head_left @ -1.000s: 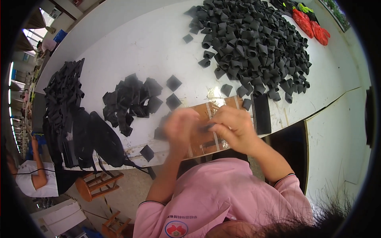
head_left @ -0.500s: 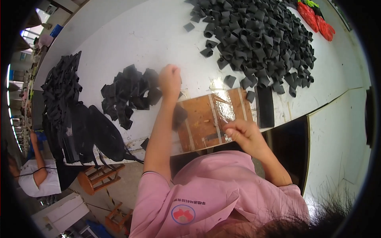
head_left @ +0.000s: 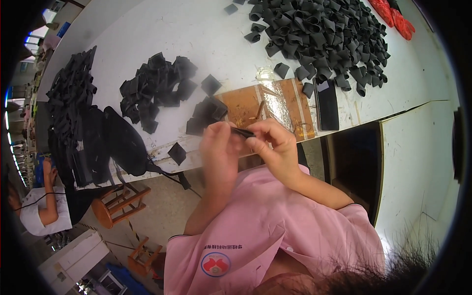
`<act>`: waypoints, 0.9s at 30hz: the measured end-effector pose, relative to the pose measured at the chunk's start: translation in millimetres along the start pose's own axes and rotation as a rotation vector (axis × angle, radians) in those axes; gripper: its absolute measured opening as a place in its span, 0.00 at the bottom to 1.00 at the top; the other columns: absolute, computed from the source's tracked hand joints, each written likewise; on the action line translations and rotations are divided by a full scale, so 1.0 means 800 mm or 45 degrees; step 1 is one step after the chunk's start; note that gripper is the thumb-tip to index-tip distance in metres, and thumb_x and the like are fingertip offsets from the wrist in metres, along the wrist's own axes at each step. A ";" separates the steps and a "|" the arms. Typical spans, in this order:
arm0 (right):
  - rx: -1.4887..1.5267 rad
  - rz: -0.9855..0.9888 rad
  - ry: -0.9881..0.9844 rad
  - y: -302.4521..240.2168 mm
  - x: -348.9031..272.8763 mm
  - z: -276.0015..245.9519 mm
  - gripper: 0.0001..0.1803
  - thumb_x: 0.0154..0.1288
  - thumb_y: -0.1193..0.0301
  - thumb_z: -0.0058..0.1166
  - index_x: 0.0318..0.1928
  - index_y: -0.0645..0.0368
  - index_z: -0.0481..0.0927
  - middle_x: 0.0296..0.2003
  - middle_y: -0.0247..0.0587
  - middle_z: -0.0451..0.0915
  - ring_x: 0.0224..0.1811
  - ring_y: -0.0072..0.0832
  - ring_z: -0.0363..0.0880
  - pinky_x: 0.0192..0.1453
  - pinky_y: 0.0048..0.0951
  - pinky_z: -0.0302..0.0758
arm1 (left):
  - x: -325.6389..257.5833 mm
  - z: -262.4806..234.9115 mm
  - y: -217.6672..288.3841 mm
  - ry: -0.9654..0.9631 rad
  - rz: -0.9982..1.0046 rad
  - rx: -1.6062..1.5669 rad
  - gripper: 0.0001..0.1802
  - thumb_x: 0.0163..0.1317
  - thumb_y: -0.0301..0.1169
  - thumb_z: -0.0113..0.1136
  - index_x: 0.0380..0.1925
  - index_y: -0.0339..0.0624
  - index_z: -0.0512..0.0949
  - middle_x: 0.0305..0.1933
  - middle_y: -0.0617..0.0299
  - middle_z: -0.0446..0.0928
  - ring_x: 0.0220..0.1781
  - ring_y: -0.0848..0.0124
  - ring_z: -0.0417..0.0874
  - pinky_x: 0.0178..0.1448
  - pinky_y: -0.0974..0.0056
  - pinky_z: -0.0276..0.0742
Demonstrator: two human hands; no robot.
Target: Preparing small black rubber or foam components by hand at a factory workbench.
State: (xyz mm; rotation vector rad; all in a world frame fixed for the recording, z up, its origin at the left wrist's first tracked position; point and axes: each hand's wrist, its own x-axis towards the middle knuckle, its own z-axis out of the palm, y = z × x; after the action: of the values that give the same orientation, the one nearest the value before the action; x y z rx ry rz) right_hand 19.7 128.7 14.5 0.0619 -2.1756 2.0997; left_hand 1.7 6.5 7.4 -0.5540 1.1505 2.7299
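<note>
The left hand [head_left: 219, 147] is rising from a bent forearm just off the near edge of the white counter [head_left: 196, 34], its grip pinching one end of a small flat black foam piece [head_left: 243, 132]. The right hand [head_left: 275, 145] is meeting it, fingers closing on the other end, before the brown glossy board [head_left: 275, 101].

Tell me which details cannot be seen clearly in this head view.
- Small flat black piece: its shape, mostly covered by the left hand and right hand.
- Brown wooden board: its near edge, hidden behind both hands.
- Red items: cut off by the fisheye rim.
</note>
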 end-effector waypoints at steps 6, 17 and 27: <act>0.051 0.055 -0.148 0.003 0.010 -0.028 0.07 0.60 0.78 0.45 0.36 0.65 0.76 0.26 0.34 0.71 0.27 0.18 0.68 0.30 0.20 0.65 | -0.012 0.011 0.007 -0.165 -0.119 0.182 0.07 0.60 0.29 0.49 0.35 0.37 0.71 0.32 0.61 0.74 0.27 0.78 0.72 0.29 0.73 0.67; -0.003 0.268 -0.418 -0.019 0.022 -0.050 0.12 0.59 0.78 0.48 0.45 0.63 0.72 0.31 0.35 0.75 0.33 0.21 0.72 0.40 0.21 0.70 | 0.007 -0.002 0.032 -0.515 -0.358 0.673 0.05 0.53 0.27 0.59 0.28 0.37 0.76 0.24 0.67 0.75 0.23 0.84 0.69 0.26 0.79 0.61; -0.664 -0.348 -0.101 -0.006 0.021 -0.035 0.12 0.51 0.78 0.54 0.40 0.62 0.73 0.28 0.41 0.73 0.30 0.34 0.73 0.35 0.29 0.71 | 0.011 -0.015 0.014 -0.448 -0.565 0.306 0.04 0.54 0.21 0.56 0.30 0.35 0.76 0.21 0.60 0.76 0.18 0.77 0.74 0.19 0.77 0.70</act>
State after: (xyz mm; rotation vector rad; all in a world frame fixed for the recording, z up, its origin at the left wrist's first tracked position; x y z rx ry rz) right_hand 4.9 157.0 22.3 0.3733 -2.5162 1.3672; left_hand -5.8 -10.0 4.0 -0.2438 1.0871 2.1649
